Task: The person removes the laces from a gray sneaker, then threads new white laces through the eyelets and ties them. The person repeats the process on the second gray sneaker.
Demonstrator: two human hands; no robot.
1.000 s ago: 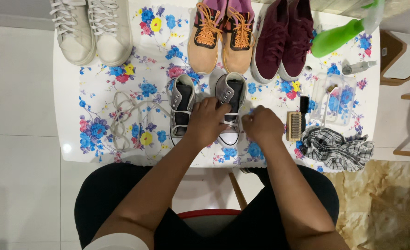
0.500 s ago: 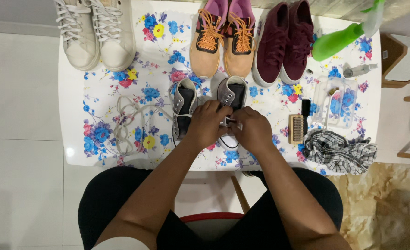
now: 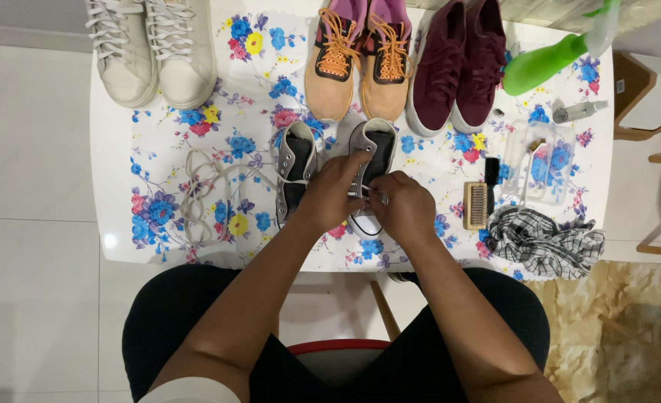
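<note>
Two small grey sneakers with white soles lie side by side on the flowered table [image 3: 158,134]. My left hand [image 3: 329,192] rests on the right-hand grey sneaker [image 3: 373,145], fingers over its eyelets. My right hand [image 3: 403,207] is closed beside it, pinching a white lace end [image 3: 371,195] at the shoe's front. The left-hand grey sneaker [image 3: 294,168] lies untouched, its lace out. A loose white shoelace [image 3: 203,195] is coiled on the table to its left.
White high-tops [image 3: 151,48], tan boots with orange laces [image 3: 356,63] and maroon sneakers [image 3: 461,63] line the far edge. A green spray bottle [image 3: 547,63], clear tray [image 3: 543,160], wooden brush [image 3: 478,205] and checked cloth [image 3: 543,242] sit at right. Wooden stools [image 3: 655,89] stand beyond.
My right hand moved left from the table beside the brush onto the right grey sneaker and joined my left hand at the lace.
</note>
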